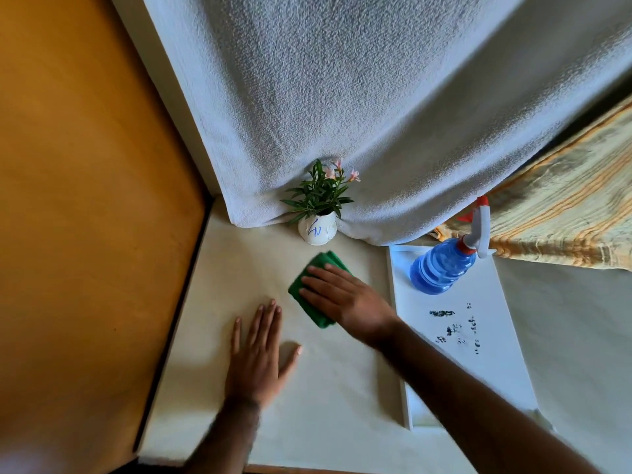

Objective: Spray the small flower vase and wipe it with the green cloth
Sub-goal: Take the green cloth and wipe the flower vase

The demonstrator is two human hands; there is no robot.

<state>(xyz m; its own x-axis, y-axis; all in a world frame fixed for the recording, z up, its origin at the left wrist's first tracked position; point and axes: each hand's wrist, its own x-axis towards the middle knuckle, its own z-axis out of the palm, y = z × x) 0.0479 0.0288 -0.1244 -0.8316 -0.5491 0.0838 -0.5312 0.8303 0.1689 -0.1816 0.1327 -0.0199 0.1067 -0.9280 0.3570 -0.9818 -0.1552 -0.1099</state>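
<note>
A small white flower vase (317, 230) with blue scribbles holds green leaves and pink blossoms; it stands upright at the back of the white table, against a hanging towel. A folded green cloth (307, 285) lies on the table just in front of the vase. My right hand (345, 295) rests flat on top of the cloth, fingers spread over it. My left hand (261, 350) lies palm down on the table, to the left and nearer me, holding nothing. A blue spray bottle (441, 268) with a white and red trigger head stands to the right, untouched.
The spray bottle stands on a white tray (478, 354) marked with dark smudges. A white towel (342, 114) hangs behind the vase. A striped yellow fabric (564, 217) lies at the right. An orange wall (85, 200) borders the table's left edge.
</note>
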